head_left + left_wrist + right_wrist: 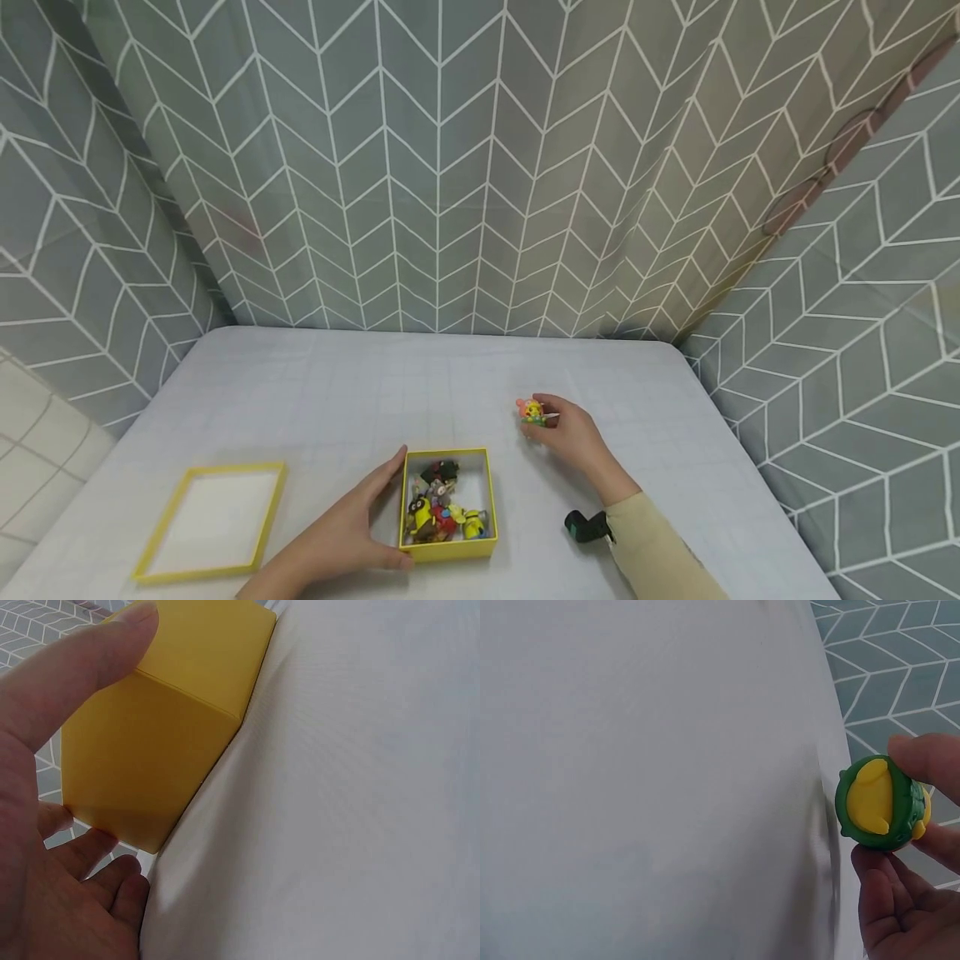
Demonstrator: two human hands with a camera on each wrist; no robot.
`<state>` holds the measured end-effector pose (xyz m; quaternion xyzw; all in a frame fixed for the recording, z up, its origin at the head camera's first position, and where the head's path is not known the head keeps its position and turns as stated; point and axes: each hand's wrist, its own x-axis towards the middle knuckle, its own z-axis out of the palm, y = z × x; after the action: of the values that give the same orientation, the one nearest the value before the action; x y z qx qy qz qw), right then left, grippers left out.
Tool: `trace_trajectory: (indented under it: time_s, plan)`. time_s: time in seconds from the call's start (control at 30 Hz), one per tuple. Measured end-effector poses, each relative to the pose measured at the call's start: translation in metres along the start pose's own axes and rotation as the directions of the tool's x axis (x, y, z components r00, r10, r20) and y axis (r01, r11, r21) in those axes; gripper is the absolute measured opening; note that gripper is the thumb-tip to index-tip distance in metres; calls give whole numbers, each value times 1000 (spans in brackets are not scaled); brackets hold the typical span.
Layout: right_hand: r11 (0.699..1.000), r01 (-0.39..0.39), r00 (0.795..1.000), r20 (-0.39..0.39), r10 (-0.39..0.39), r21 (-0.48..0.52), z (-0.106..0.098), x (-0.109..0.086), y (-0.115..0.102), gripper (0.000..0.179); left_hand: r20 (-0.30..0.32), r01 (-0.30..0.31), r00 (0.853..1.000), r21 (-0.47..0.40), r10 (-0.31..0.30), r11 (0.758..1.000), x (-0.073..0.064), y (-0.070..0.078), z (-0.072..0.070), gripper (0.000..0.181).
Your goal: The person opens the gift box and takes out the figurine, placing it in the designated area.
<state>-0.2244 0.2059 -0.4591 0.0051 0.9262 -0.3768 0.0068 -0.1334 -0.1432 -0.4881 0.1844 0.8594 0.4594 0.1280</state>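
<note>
Two hands worked: my left hand [345, 533] gripped the yellow box [447, 548]; my right hand [573, 433], far-right of it, pinched a toy figure [532, 412].

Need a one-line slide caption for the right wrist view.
Right hand pinches a small green-and-yellow toy figure above the white tabletop.
</note>
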Motion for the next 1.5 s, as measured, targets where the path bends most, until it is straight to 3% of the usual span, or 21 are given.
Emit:
trace_trajectory:
  time_s: [0.73, 1.5]
  plan:
    - [997, -71, 996, 47, 71, -11, 4, 17, 5, 61, 10, 9, 1000, 4, -9, 1000, 1, 2, -1, 136]
    - [1000, -24, 997, 79, 22, 16, -1, 18, 10, 74, 21, 12, 1000, -1, -12, 1000, 1, 5, -1, 135]
